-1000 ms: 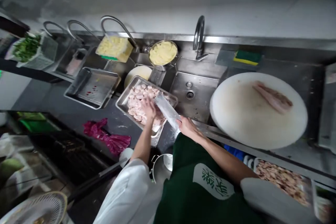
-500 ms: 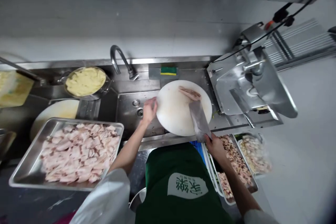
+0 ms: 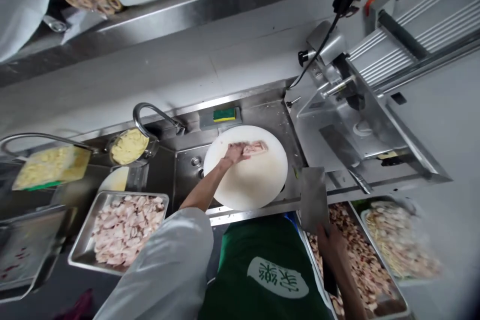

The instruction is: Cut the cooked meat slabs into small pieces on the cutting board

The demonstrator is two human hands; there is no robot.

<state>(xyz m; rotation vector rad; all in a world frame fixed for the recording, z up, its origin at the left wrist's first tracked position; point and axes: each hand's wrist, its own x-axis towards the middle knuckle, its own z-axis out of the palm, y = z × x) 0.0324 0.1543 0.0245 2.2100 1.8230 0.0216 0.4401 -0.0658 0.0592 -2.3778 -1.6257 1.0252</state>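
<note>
A round white cutting board lies across the sink. On it is a pale pink piece of meat, and my left hand closes on its left end, fingers on top and thumb at the near side. My right hand grips a cleaver, its broad blade raised off the board's right side, above the counter edge and a tray of chopped meat.
To the left stand a tray of cut meat pieces and a bowl of pale yellow slices. Behind the board are a faucet and a sponge. A metal slicer with a second cleaver occupies the right. A shelf hangs overhead.
My left hand has moved from the board's left edge onto the meat. The cleaver has left the meat and swung right, off the board. The camera view has tilted.
</note>
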